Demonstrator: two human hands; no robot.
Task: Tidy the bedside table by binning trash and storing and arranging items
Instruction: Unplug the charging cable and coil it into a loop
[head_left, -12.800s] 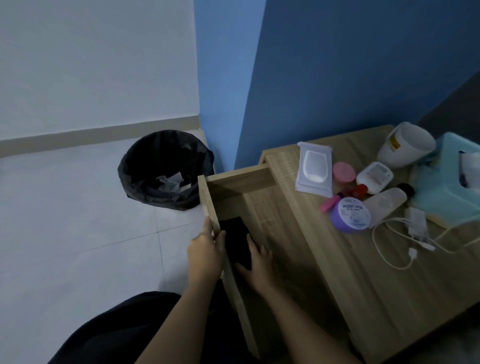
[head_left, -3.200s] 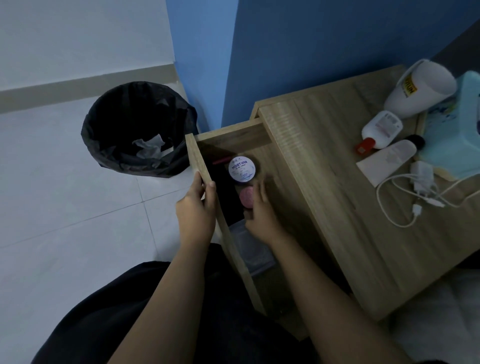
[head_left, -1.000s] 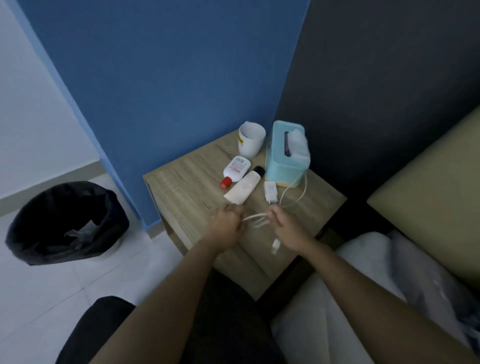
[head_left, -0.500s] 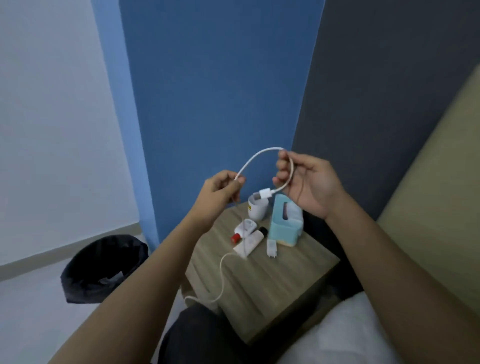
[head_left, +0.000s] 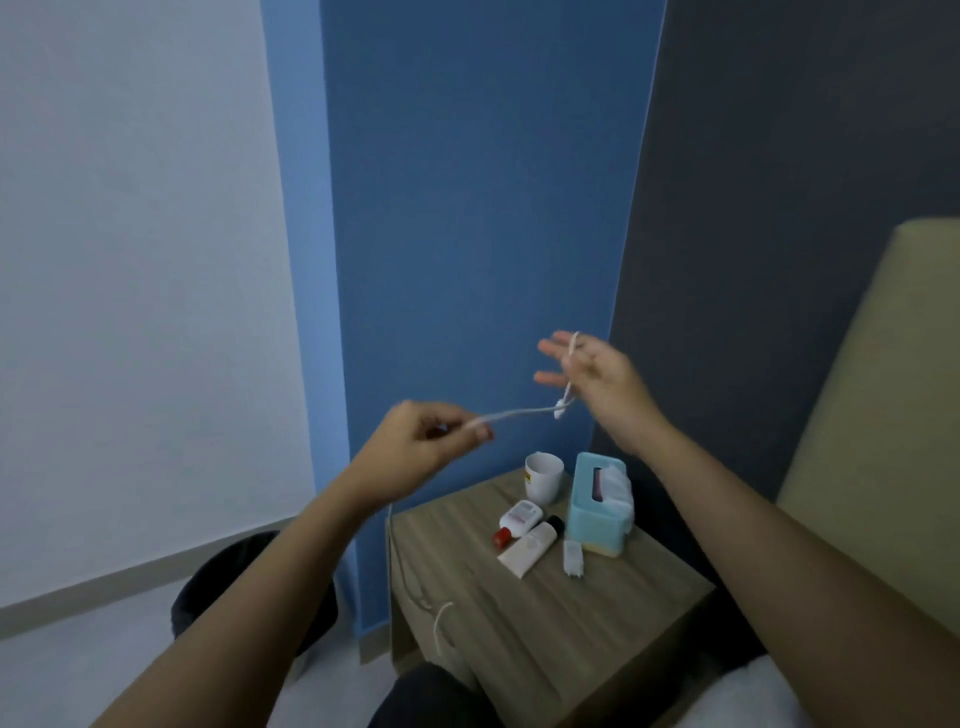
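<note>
I see my left hand (head_left: 426, 441) pinching the white cable (head_left: 519, 412) above the bench (head_left: 597, 623). My right hand (head_left: 597, 379) spreads its fingers, the cable looped over them. The cable's tail trails onto the bench.

No legible text: yellow label on mug (head_left: 543, 477), print on bottle (head_left: 521, 517) too blurred.

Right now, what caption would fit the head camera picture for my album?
The left hand pinches a white cable looped over the right hand, above the bedside table.
</note>
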